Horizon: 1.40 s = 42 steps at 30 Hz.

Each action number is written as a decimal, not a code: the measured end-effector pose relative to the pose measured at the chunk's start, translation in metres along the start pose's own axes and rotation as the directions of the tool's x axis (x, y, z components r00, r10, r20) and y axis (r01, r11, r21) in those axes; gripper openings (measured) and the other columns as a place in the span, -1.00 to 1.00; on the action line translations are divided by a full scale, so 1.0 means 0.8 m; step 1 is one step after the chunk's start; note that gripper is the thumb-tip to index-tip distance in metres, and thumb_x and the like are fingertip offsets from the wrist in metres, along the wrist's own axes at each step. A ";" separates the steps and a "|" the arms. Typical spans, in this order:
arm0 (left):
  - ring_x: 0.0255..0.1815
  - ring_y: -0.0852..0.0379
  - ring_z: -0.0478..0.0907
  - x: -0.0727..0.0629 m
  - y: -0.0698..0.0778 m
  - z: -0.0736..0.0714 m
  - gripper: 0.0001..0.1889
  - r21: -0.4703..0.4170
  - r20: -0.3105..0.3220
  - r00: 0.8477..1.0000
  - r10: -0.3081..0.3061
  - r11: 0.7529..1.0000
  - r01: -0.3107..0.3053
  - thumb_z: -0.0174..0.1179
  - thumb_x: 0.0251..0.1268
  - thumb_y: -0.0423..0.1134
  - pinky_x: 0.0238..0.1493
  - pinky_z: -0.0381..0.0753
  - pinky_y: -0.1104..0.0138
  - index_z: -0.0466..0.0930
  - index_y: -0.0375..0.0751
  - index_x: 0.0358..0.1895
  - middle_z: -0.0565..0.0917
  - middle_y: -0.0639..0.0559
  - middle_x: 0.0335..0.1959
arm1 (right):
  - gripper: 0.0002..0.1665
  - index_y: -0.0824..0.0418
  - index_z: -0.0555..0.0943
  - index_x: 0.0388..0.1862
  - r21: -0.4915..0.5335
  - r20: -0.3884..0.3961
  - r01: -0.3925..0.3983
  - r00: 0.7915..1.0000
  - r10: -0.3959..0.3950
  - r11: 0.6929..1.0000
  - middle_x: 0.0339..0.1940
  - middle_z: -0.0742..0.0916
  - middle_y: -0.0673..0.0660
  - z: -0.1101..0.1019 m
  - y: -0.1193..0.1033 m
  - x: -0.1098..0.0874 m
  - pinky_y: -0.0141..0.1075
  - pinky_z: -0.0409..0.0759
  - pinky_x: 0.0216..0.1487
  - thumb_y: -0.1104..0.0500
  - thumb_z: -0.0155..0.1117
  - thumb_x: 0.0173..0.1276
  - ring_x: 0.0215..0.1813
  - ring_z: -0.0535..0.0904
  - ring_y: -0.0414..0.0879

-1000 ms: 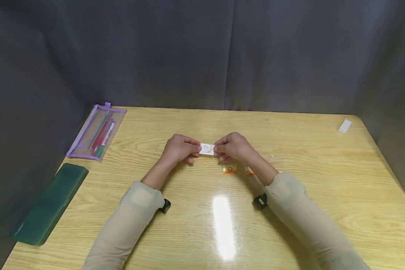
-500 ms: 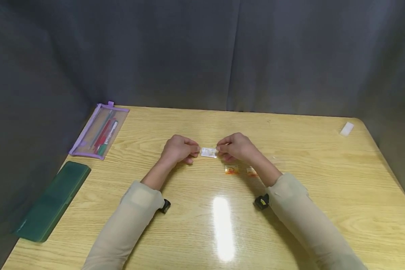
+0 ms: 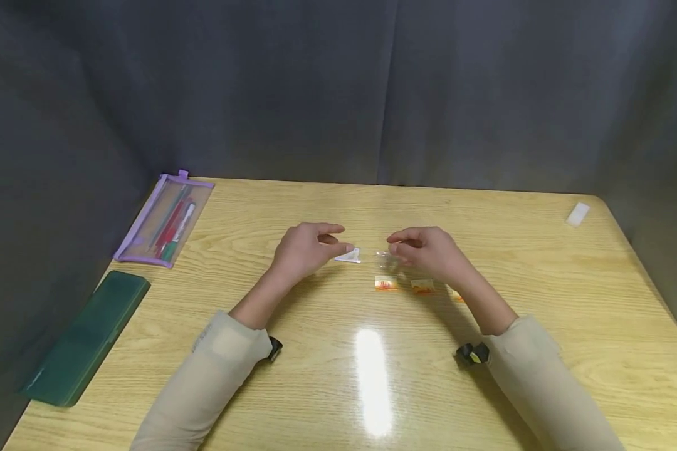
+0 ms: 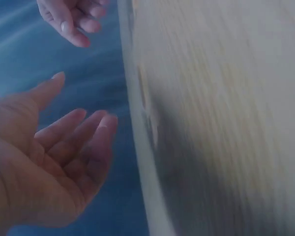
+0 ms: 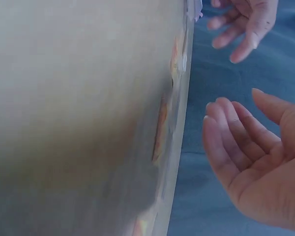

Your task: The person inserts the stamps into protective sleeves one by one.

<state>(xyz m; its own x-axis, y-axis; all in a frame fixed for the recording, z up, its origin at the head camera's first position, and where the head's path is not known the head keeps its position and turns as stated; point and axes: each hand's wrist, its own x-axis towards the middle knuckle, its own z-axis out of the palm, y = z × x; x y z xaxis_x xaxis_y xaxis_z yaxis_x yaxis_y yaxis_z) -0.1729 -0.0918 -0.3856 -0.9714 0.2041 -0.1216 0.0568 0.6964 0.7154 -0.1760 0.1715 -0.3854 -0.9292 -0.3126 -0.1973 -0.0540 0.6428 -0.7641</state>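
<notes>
A small flat white printed piece [image 3: 350,255] lies on the wooden table, partly covered by the thumb of my left hand [image 3: 303,250]. That hand is spread, thumb and fingers apart with nothing between them in the left wrist view. My right hand [image 3: 429,250] hovers to the right, its thumb and fingers parted and bare in the right wrist view. By its fingertips is a see-through, shiny plastic-like piece [image 3: 382,258]. Several small orange-and-white printed pieces lie in a row nearer me, one [image 3: 386,284] at the left end, another [image 3: 422,286] beside it; my right forearm partly hides a third [image 3: 457,295].
At the left edge lie a dark green case [image 3: 87,338] and a purple-edged mesh pouch [image 3: 141,250] holding pens. A white block [image 3: 578,214] sits at the far right corner. A dark curtain [image 3: 338,94] hangs behind the table.
Both hands have let go of the white printed piece, which stays on the table. My right hand has shifted right, and the fingers of both hands have spread. A third orange-and-white piece now shows.
</notes>
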 end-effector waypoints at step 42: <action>0.58 -0.18 0.24 0.034 0.047 0.068 -0.56 0.508 0.142 0.987 0.077 0.850 -0.140 0.33 0.30 0.18 0.55 -0.08 -0.37 0.63 0.40 0.24 0.41 0.08 0.52 | -0.69 -0.02 0.83 -0.15 -0.652 -0.041 0.209 0.950 -0.309 0.729 0.18 0.73 0.14 0.029 0.014 -0.035 0.12 0.37 0.50 -0.05 0.62 0.13 0.40 0.49 0.20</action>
<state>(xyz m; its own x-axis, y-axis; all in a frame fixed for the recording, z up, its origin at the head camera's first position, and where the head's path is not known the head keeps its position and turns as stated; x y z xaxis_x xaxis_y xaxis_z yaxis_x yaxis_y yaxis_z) -0.1845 -0.0230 -0.3995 -0.9215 0.3529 -0.1623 0.3012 0.9130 0.2753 -0.1420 0.1709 -0.4028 -0.8813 -0.4667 0.0738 -0.4716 0.8594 -0.1976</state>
